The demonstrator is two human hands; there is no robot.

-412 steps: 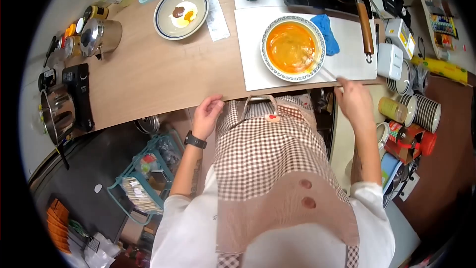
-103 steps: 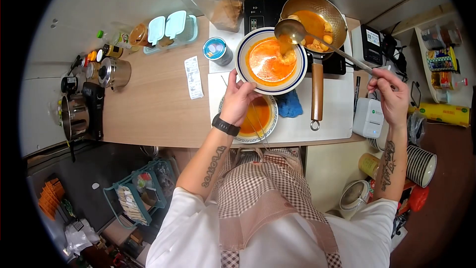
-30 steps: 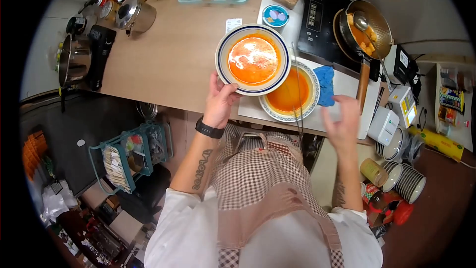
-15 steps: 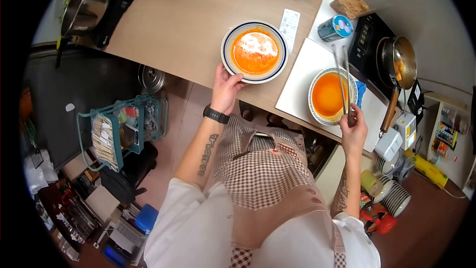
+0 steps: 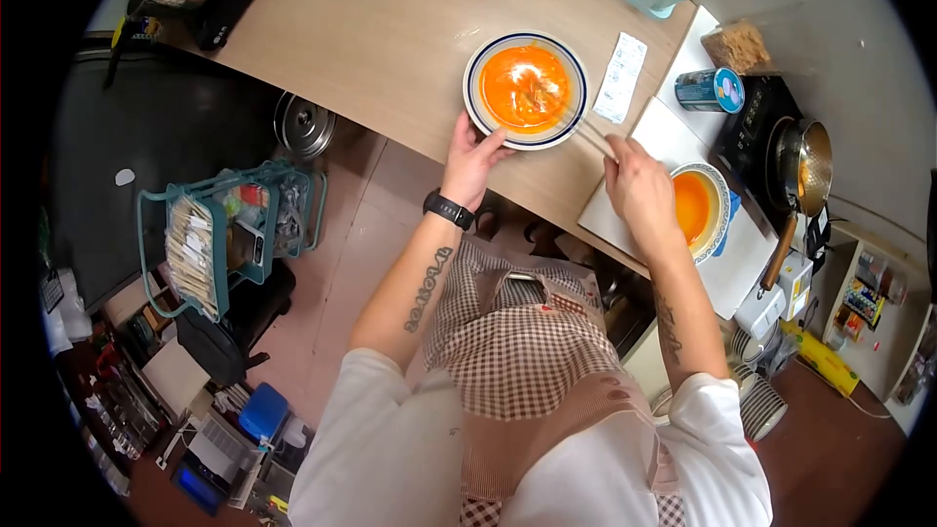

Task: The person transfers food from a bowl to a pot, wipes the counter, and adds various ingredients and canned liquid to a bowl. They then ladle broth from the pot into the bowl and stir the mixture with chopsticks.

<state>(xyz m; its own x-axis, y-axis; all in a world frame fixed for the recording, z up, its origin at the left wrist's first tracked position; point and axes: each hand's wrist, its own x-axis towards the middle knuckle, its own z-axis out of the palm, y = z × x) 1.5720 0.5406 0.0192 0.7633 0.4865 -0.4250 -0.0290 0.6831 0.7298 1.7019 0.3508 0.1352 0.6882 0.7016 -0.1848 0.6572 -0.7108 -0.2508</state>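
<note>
My left hand (image 5: pixel 473 161) grips the near rim of a blue-rimmed bowl (image 5: pixel 472 102), thumb on the edge. Inside that bowl is a glossy orange liquid (image 5: pixel 512 102), its surface disturbed near the middle. My right hand (image 5: pixel 639 185) is closed on a pair of long metal chopsticks (image 5: pixel 586 129), blurred by motion, reaching over the bowl's right rim to the liquid. Partly behind my right wrist stands a second bowl (image 5: pixel 720 197) with a patterned rim, also containing orange liquid.
Beyond the second bowl are a cooktop (image 5: pixel 756 117), a pan (image 5: pixel 812 161) with its handle toward me, and a blue can (image 5: pixel 711 91). A paper slip (image 5: pixel 621 78) lies on the wooden counter (image 5: pixel 371 49). A pot sits at upper left.
My right hand has lifted the chopsticks from the patterned bowl and moved them left to the blue-rimmed bowl. The smooth liquid there is now disturbed. The camera view has shifted; my left hand keeps its hold.
</note>
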